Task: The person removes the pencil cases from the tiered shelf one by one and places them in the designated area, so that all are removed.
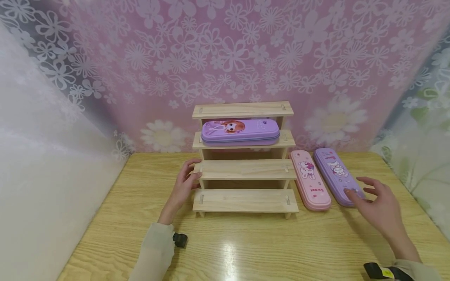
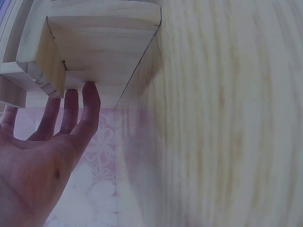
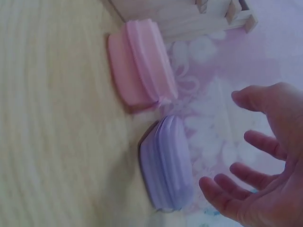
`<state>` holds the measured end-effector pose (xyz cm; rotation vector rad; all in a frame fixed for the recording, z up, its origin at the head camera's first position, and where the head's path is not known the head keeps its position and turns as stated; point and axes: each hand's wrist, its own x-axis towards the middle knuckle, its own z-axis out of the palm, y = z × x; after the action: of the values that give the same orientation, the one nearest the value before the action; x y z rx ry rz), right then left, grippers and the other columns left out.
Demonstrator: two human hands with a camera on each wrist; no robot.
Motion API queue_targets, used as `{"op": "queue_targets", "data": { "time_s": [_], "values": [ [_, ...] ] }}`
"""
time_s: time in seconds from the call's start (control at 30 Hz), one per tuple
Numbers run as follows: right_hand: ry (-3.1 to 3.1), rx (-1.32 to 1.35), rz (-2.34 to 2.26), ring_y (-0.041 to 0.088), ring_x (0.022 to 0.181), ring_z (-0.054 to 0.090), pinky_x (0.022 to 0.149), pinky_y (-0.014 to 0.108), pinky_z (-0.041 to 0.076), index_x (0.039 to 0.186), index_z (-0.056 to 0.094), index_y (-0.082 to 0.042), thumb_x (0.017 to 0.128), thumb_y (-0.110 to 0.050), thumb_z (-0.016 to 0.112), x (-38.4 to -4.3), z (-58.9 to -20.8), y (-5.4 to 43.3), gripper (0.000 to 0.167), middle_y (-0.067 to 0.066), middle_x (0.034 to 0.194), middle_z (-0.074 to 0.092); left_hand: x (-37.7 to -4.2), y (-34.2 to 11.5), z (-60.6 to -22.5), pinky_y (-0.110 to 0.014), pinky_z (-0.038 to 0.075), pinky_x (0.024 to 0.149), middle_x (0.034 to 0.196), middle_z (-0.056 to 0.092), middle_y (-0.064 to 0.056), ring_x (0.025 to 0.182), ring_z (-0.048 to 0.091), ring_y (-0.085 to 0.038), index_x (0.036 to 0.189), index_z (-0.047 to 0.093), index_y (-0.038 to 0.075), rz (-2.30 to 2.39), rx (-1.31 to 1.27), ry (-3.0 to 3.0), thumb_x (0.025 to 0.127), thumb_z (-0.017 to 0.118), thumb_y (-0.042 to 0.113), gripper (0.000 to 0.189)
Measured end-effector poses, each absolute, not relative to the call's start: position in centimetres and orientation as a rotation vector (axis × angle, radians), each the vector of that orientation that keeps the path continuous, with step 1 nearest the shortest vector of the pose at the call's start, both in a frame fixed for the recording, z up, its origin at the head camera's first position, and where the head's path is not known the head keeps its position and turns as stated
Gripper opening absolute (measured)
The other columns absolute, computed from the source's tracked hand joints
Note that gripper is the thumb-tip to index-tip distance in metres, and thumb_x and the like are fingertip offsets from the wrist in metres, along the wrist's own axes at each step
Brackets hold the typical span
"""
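Note:
A wooden stepped rack (image 1: 242, 201) stands near the back of the table. My left hand (image 1: 184, 181) rests against its left side, thumb and forefinger at the end of a middle step. In the left wrist view, fairly straight fingers (image 2: 92, 101) touch the rack's side panel (image 2: 99, 47). To the right of the rack lie a pink pencil case (image 1: 310, 181) with a rabbit picture and a light purple pencil case (image 1: 337, 175). Above the near end of the purple one hovers my right hand (image 1: 381, 203), fingers spread and holding nothing; the right wrist view shows a gap between them.
Another purple pencil case (image 1: 242, 132), with a girl's picture, lies lengthwise on the rack's second step from the top. Pink flowered cloth (image 1: 225, 58) hangs behind the wooden table (image 1: 225, 242). Pale cloth (image 1: 52, 156) stands along the left side.

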<state>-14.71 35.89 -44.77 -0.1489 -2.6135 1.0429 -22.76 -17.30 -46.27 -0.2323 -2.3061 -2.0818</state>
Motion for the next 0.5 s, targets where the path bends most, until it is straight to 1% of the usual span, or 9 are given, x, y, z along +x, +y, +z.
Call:
{"op": "queue_targets", "data": {
  "time_s": [0.07, 0.13, 0.2, 0.27, 0.37, 0.5],
  "values": [
    [-2.573, -0.111, 1.084, -0.023, 0.096, 0.037, 0.066, 0.0, 0.044, 0.137, 0.056, -0.001, 0.092, -0.033, 0.076, -15.0, -44.1, 35.2, 0.059, 0.026, 0.139, 0.05, -22.7, -17.3, -46.2, -0.042, 0.06, 0.08, 0.138, 0.055, -0.015, 0.105, 0.062, -0.021, 0.144, 0.048, 0.017, -2.079, -0.235, -2.305, 0.103, 0.055, 0.016, 0.042],
    [-2.54, -0.08, 1.106, -0.022, 0.097, 0.041, 0.07, -0.001, 0.044, 0.136, 0.058, -0.003, 0.091, -0.031, 0.077, -15.4, -43.4, 34.4, 0.056, 0.011, 0.137, 0.054, -22.7, -17.4, -46.2, -0.043, 0.06, 0.081, 0.137, 0.055, -0.015, 0.105, 0.063, -0.022, 0.144, 0.049, 0.017, -2.071, -0.235, -2.31, 0.103, 0.055, 0.017, 0.042],
    [-2.507, -0.045, 1.126, -0.021, 0.099, 0.046, 0.073, -0.001, 0.045, 0.136, 0.059, -0.006, 0.091, -0.028, 0.078, -15.7, -42.8, 33.4, 0.053, -0.004, 0.131, 0.056, -22.7, -17.4, -46.1, -0.043, 0.06, 0.081, 0.137, 0.055, -0.016, 0.105, 0.062, -0.023, 0.145, 0.048, 0.016, -2.064, -0.234, -2.318, 0.103, 0.055, 0.017, 0.042],
    [-2.475, 0.009, 1.144, -0.02, 0.102, 0.049, 0.076, -0.001, 0.045, 0.135, 0.06, -0.008, 0.09, -0.024, 0.079, -16.2, -42.2, 32.4, 0.051, -0.016, 0.127, 0.055, -22.6, -17.4, -46.1, -0.042, 0.06, 0.081, 0.137, 0.055, -0.016, 0.105, 0.062, -0.022, 0.146, 0.048, 0.015, -2.06, -0.233, -2.322, 0.103, 0.055, 0.017, 0.043],
    [-2.418, 0.094, 1.18, -0.018, 0.104, 0.051, 0.078, -0.001, 0.045, 0.135, 0.062, -0.008, 0.089, -0.017, 0.08, -16.8, -41.2, 30.8, 0.05, -0.02, 0.126, 0.056, -22.6, -17.4, -46.0, -0.042, 0.06, 0.08, 0.136, 0.055, -0.017, 0.105, 0.062, -0.021, 0.146, 0.048, 0.015, -2.058, -0.232, -2.322, 0.103, 0.055, 0.017, 0.043],
    [-2.355, 0.191, 1.229, -0.015, 0.106, 0.055, 0.081, 0.001, 0.046, 0.132, 0.064, -0.009, 0.088, -0.009, 0.079, -17.8, -39.9, 29.0, 0.047, -0.022, 0.123, 0.057, -22.5, -17.4, -45.9, -0.044, 0.06, 0.08, 0.136, 0.056, -0.017, 0.104, 0.062, -0.02, 0.145, 0.049, 0.016, -2.065, -0.238, -2.316, 0.102, 0.056, 0.017, 0.043]
  ]
}}
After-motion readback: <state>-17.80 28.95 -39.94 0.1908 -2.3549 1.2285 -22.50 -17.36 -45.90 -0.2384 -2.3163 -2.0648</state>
